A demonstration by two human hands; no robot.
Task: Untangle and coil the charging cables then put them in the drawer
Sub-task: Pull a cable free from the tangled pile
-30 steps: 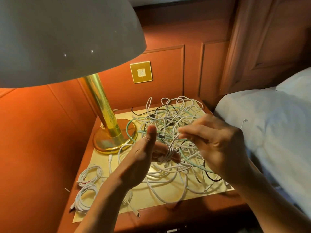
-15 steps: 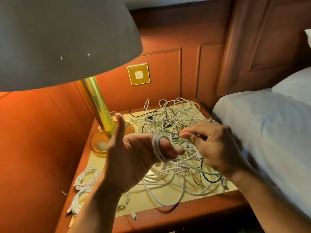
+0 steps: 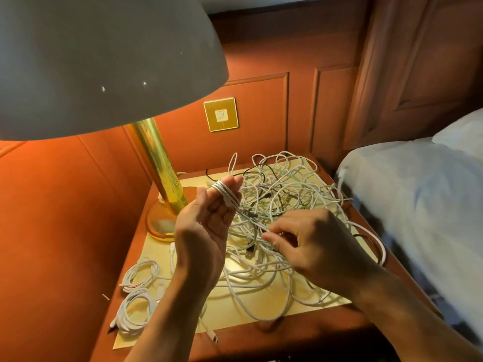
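A big tangle of white, green and black charging cables (image 3: pixel 290 199) lies on the nightstand top (image 3: pixel 300 333). My left hand (image 3: pixel 209 226) is raised palm up over it, fingers nearly straight, with a white cable (image 3: pixel 226 193) wound in several loops around the fingers. Lower to the right, my right hand (image 3: pixel 313 246) pinches the free strand of that white cable between thumb and forefinger just above the tangle. Two coiled white cables (image 3: pixel 141 273) (image 3: pixel 133 312) lie at the nightstand's front left. No drawer is visible.
A brass lamp (image 3: pixel 162 178) with a wide grey shade (image 3: pixel 99 61) stands at the back left and hides much of the view. A brass wall switch (image 3: pixel 220 114) sits on the red panelled wall. A bed with white sheets (image 3: pixel 418 205) borders the nightstand on the right.
My left hand has turned so its fingers point up and away, with the loops still round them. My right hand has dropped lower and nearer, drawing the strand down over the tangle.
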